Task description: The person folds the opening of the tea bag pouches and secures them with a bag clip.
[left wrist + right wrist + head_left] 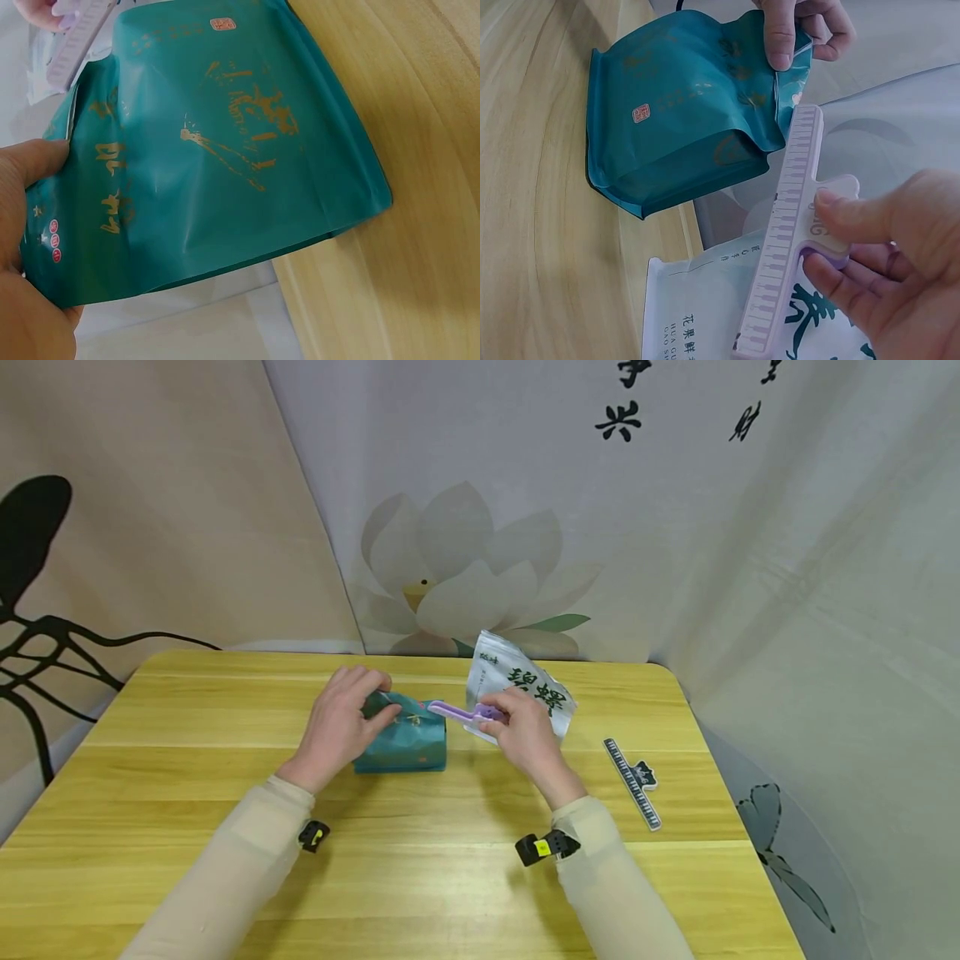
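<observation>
A teal foil bag (pixel 401 745) with gold lettering stands on the table, its top edge folded over. My left hand (pixel 341 714) pinches that fold, thumb on the near side, as the right wrist view shows. In my right hand (pixel 527 735) is a purple bag clip (pixel 784 232) with a piano-key pattern, pinched by its handle between thumb and fingers. One end of the clip's long bar comes right up to the bag's folded edge. Behind the right hand a white pouch (pixel 498 664) with dark green characters is partly hidden by the hand and clip.
A black-and-white piano-key clip (pixel 633 783) lies at the right of the wooden table (pixel 420 877). Printed fabric curtains (pixel 480 460) hang along the table's back and sides.
</observation>
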